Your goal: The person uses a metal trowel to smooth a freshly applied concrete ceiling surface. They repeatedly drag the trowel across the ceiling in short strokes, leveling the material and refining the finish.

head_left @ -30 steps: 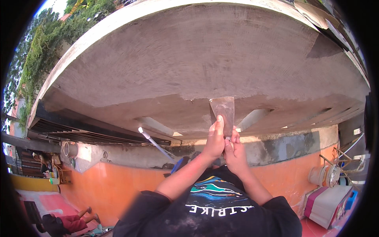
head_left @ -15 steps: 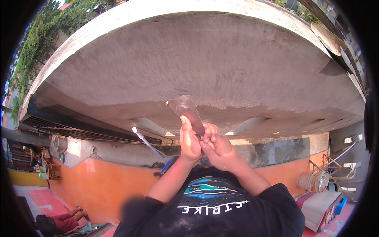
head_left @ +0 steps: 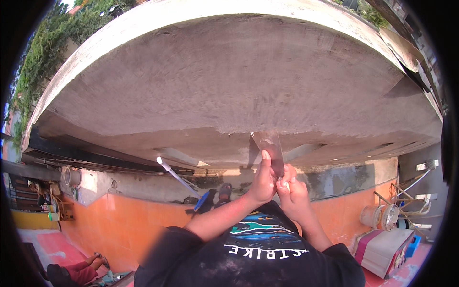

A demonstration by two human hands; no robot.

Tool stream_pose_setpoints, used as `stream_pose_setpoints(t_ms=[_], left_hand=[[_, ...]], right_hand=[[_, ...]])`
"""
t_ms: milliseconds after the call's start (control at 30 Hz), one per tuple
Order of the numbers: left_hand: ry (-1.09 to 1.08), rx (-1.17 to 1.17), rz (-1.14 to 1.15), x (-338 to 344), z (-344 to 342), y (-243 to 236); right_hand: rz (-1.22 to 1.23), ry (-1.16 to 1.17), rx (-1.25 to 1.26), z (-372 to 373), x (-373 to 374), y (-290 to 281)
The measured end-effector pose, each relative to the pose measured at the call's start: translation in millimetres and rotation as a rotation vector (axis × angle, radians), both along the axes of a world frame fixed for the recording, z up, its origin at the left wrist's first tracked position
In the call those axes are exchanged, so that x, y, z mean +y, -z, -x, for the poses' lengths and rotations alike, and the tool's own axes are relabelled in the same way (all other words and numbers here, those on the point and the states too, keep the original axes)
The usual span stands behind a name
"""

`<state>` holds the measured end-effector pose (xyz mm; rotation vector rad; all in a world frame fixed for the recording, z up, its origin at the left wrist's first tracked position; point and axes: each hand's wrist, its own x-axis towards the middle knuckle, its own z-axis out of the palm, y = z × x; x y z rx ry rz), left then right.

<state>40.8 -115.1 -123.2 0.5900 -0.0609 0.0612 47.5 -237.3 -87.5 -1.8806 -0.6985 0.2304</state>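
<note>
A wide metal scraper (head_left: 270,146) points upward, its blade edge at the rough border between the pale grey plastered band and the darker concrete of the wall (head_left: 229,76). My left hand (head_left: 263,182) grips it from the left with the thumb along the blade. My right hand (head_left: 291,189) is closed around it from the right, low at the handle, which is mostly hidden by the fingers. A dark shadow lies just left of the blade.
A pale pole with a blue head (head_left: 174,174) leans at left. Buckets (head_left: 370,216), metal tubing and a striped box (head_left: 382,251) stand at right. Below are an orange floor (head_left: 105,225) and my foot (head_left: 224,191). A person in red shorts (head_left: 79,272) is at lower left; greenery borders the wall.
The scraper tilted left half a second ago; it has since swung upright and to the right, with both hands moving right and slightly down. Both still hold it.
</note>
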Motion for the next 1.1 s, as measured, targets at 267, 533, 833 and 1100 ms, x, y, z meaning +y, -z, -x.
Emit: stream_pose_setpoints(t_ms=[267, 533, 833, 1100], left_hand=[[-0.396, -0.18, 0.081, 55, 3, -16], [0.059, 0.062, -0.157, 25, 16, -6], [0.036, -0.027, -0.028, 9, -2, 0], [-0.27, -0.192, 0.088, 56, 12, -9]], right_hand=[[0.153, -0.314, 0.104, -25, 57, -19], [-0.017, -0.228, 0.364, -7, 3, -6], [0.082, -0.033, 0.113, -8, -1, -13], [0.066, -0.251, 0.016, -17, 56, -20]])
